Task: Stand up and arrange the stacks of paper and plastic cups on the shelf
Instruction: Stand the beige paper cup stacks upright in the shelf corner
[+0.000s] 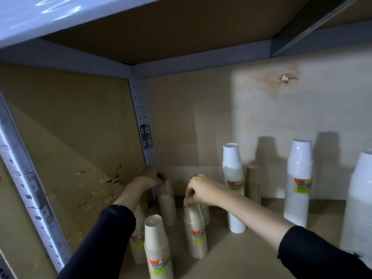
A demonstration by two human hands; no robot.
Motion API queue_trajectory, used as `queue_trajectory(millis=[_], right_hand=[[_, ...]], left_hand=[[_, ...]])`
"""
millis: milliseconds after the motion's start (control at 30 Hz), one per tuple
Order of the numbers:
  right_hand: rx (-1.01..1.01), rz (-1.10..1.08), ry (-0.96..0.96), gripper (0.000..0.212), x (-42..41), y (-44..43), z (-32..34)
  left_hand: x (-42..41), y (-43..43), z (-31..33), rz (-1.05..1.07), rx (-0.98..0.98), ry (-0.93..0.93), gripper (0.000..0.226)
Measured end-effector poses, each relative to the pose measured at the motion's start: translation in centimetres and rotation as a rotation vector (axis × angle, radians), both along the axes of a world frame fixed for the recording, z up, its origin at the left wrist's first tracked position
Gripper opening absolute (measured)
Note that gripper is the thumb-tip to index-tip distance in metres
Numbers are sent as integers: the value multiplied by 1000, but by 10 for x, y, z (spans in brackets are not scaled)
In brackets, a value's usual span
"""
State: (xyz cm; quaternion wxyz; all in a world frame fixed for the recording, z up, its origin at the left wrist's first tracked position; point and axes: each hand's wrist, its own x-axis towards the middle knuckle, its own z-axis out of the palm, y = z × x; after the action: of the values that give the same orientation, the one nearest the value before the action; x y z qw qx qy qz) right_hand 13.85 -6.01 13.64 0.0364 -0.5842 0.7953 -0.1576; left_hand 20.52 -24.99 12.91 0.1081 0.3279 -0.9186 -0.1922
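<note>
Both hands reach into the back left corner of the shelf (231, 256), a brown board with a grey perforated upright (144, 125) standing in that corner. The left hand (150, 176) has its fingers curled down over the top of a tall brown paper cup stack (167, 206) that stands upright close to the corner post; the grip looks closed on the top cup, though the fingertips are partly hidden. The right hand (201, 190) pinches the top of a shorter, cream paper cup stack (194, 232) with thumb and bent fingers closed on its upper rim; this stack stands upright a little in front of and to the right of the first, with a coloured label on its wrapper. Nearer the front edge stands another cream labelled stack (158, 248), and behind the left forearm a further labelled stack (137, 236) is partly hidden. To the right, along the back wall, a white plastic cup stack (234, 190) stands upright with a small brown stack (253, 184) just behind it. Farther right stand a second white stack (298, 184) and, at the right edge of the view, a third, blurred white stack (360, 210). Both arms wear black sleeves (108, 234).
</note>
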Motion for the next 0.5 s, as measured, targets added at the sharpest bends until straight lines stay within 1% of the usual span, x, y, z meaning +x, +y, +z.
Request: queue_trajectory(millis=[33,100,167,267,333,500], right_hand=[[18,27,-25,34,-4,2,1],[43,63,-38,37,-8,5,0],[34,79,-24,38,-9,7,-3],[-7,73,-23,36,-7,6,-8],[-33,47,-18,34,-4,4,-11],[-60,-21,70,31,6,0,-15]], left_hand=[[-1,2,1,1,-7,-1,5],[-5,5,-1,19,-12,14,11],[-9,7,-4,50,-22,14,12],[-11,9,-4,76,-42,1,26],[-9,8,-2,63,-36,-5,27],[2,4,2,1,-1,0,26]])
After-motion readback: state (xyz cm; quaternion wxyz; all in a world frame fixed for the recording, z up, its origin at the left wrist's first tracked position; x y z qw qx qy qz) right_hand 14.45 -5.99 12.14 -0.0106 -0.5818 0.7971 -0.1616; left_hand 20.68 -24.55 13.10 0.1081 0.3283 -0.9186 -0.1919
